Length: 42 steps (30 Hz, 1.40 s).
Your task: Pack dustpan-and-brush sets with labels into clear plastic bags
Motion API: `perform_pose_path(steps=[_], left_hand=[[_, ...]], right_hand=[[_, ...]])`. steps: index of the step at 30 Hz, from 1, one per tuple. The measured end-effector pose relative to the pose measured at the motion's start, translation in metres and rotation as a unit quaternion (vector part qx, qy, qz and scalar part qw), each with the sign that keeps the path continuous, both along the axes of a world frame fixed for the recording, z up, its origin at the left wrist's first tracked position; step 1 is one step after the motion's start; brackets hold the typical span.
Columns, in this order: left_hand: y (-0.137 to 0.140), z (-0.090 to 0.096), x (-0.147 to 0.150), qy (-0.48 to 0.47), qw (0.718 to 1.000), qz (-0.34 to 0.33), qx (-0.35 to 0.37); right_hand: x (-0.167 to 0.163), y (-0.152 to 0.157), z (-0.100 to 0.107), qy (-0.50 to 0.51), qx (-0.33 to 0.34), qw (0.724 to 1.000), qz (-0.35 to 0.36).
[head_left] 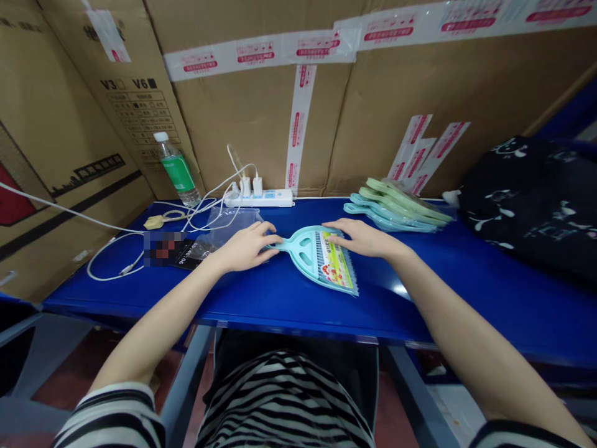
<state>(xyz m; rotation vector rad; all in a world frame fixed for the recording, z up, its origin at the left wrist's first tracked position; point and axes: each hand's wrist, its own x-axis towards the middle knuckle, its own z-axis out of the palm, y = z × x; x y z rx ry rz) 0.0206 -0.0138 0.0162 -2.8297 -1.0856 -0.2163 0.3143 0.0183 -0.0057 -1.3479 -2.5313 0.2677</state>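
A light blue mini dustpan and brush set (pixel 305 258) lies on the blue table in front of me, its handle pointing left. A colourful printed label (pixel 336 264) covers part of its bristle side. My left hand (pixel 249 246) has thumb and fingers closed around the handle's end. At the far right corner of the set, my right hand (pixel 361 238) pinches the edge, the thumb over the label and the fingers along the back rim. Farther back to the right rests a pile of similar sets in green and blue (pixel 396 208), wrapped in clear plastic.
A white power strip (pixel 261 198) with plugged-in chargers stands against the cardboard wall (pixel 252 118). Left of it are a water bottle (pixel 178 171), tangled white cables (pixel 100 252) and a clear plastic bag (pixel 228 224). A dark patterned bag (pixel 527 205) occupies the right end.
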Motion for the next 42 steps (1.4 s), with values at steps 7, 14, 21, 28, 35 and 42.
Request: perform_pose_path(steps=[7,14,21,28,35,42], left_hand=[[0.005,-0.003,-0.004,-0.001,1.0,0.026,-0.013],[0.006,-0.001,-0.004,-0.018,0.999,0.035,-0.027],[0.002,0.008,0.0,-0.011,0.992,0.127,0.005],[0.001,0.01,-0.003,0.114,0.951,0.288,0.023],[-0.001,0.007,0.004,0.128,0.948,0.291,-0.034],[0.0,0.007,0.01,0.107,0.952,0.278,-0.067]], right_hand=[[-0.004,0.006,-0.004,0.012,0.031,0.999,-0.009],[-0.009,0.009,-0.006,0.011,0.04,0.997,-0.066],[-0.007,0.013,-0.005,0.023,0.029,0.997,-0.062],[0.004,0.014,0.0,0.05,0.029,0.995,-0.076],[0.003,0.01,0.007,0.066,0.028,0.992,-0.099],[-0.016,-0.005,0.015,0.073,0.009,0.99,-0.122]])
